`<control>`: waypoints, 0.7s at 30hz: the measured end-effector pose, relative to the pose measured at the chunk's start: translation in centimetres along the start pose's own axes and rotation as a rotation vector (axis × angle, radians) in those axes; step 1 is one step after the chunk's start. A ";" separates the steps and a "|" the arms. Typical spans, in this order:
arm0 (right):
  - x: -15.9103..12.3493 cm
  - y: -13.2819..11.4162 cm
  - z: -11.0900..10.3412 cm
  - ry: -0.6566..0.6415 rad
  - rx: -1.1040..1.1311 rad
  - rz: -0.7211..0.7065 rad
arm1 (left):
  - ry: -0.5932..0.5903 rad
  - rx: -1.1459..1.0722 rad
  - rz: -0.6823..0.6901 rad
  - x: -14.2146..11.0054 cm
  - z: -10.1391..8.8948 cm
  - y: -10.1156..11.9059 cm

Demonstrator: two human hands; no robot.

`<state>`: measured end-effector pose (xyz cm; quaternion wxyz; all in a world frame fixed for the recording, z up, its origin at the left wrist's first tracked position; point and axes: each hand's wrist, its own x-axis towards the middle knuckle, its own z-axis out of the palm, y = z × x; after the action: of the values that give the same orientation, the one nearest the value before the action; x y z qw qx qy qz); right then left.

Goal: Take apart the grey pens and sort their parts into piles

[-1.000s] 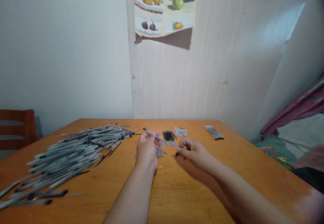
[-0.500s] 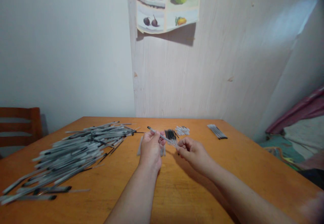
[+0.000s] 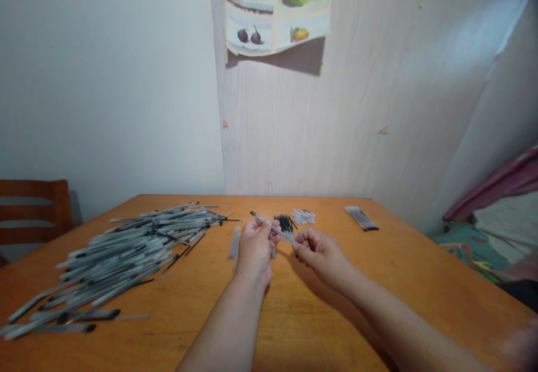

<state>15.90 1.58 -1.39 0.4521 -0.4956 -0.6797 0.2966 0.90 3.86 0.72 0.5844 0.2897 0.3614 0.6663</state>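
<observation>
A slim pen (image 3: 269, 225) with a grey-white barrel and a dark end slants down to the right between my hands. My left hand (image 3: 255, 249) is closed round its barrel, thumb on top. My right hand (image 3: 317, 251) pinches the lower, clear end; whether that end is a separate piece is too small to tell. Just behind the pen lies a row of black-tipped refills (image 3: 286, 223). Several white pen barrels (image 3: 234, 243) rest on the table, partly covered by my left hand. Small clear caps (image 3: 303, 216) are grouped behind my right hand.
A large loose pile of pens and refills (image 3: 134, 249) spreads over the left of the wooden table (image 3: 311, 327). A neat row of pens (image 3: 360, 218) lies at the back right. A wooden chair (image 3: 33, 209) stands at the left, and cloth (image 3: 496, 193) is heaped at the right.
My left hand has moved slightly right with the pen, bringing it closer to my right hand. My right hand has stayed almost in place.
</observation>
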 end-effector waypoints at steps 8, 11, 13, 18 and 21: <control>-0.1 -0.1 -0.3 0.046 -0.016 -0.041 | -0.027 0.013 0.005 -0.3 0.2 0.2; 0.0 0.1 -0.4 0.072 -0.017 -0.050 | -0.050 0.012 0.018 -0.5 0.3 0.2; -0.1 0.1 -0.5 0.084 -0.019 -0.055 | -0.058 0.017 0.025 -0.5 0.3 0.1; -0.2 -0.4 -0.7 0.097 -0.034 -0.069 | -0.083 0.026 0.040 -0.5 0.3 -0.2; -0.3 -0.7 -0.9 0.105 -0.056 -0.091 | -0.088 0.033 0.051 -0.5 0.3 -0.4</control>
<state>16.46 0.99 -0.54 0.4863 -0.4913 -0.6850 0.2302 1.43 3.41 0.61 0.5776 0.3374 0.3386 0.6618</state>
